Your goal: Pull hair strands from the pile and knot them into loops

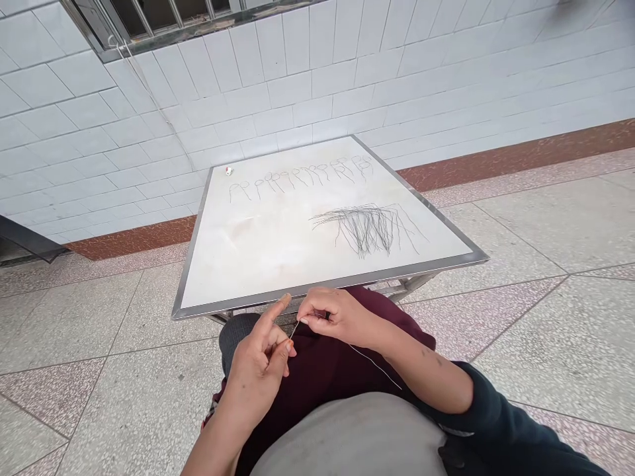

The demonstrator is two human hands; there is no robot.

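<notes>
Over my lap, a thin wire (376, 365) runs between my two hands, and its loose tail hangs down below my right wrist. My left hand (258, 367) pinches one part of it between thumb and a bent finger, with the index finger stretched out. Close by, my right hand (342, 318) grips the same wire with thumb and fingertips; a dark ring-like band shows among its fingers. On the white table (262, 258) in front lies a loose heap of dark thin wires (372, 228). Behind it, several wire pieces with looped tops (297, 175) lie in a row.
A small white object with red marks (229, 171) sits at the table's far left corner. The table's metal edge (327, 284) is just beyond my hands. A tiled wall (307, 86) with a barred window (169, 16) stands behind. The floor (149, 390) is speckled stone.
</notes>
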